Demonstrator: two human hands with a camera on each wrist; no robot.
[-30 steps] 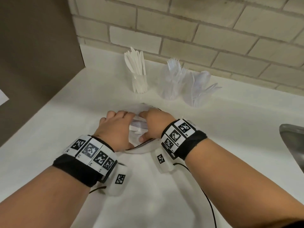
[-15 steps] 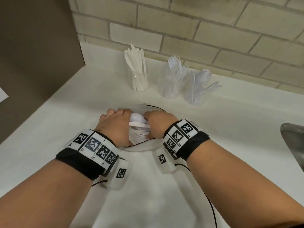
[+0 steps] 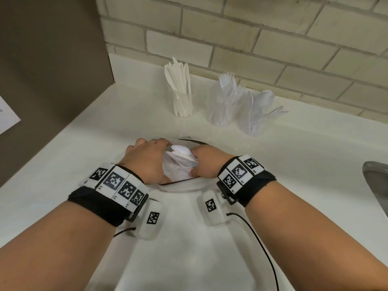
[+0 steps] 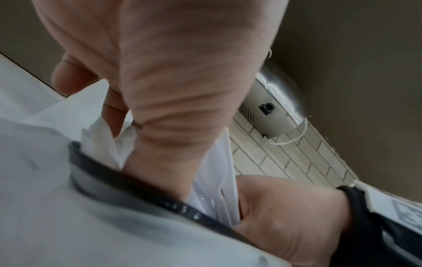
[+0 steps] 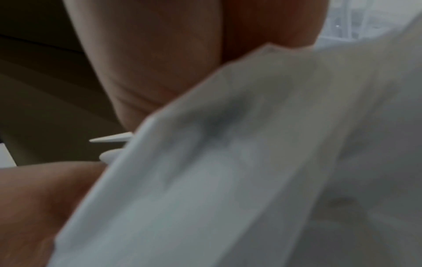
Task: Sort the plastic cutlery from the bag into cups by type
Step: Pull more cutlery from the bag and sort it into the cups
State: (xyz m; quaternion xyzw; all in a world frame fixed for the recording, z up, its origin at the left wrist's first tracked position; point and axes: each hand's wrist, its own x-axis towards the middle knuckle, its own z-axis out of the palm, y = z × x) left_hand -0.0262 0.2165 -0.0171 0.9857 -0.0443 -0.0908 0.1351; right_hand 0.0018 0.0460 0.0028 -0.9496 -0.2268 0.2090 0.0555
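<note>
Spoon (image 3: 181,149) newly risen from bag (image 3: 178,185), bowl away from person; left hand (image 3: 147,162) and right hand (image 3: 206,162) fingers curled on the mouth.

The smooth white countertop (image 3: 294,164) has a matt finish with a faint sheen. On it, near the hands, lies a thin clear plastic bag with a dark zip edge (image 3: 180,182), filmy and creased, holding glossy white plastic cutlery (image 3: 181,151). Three clear plastic cups (image 3: 222,110) at the far side look glassy. The far wall of pale painted brick (image 3: 252,34) is rough and matt. The sink rim (image 3: 375,175) at right is brushed metal.
</note>
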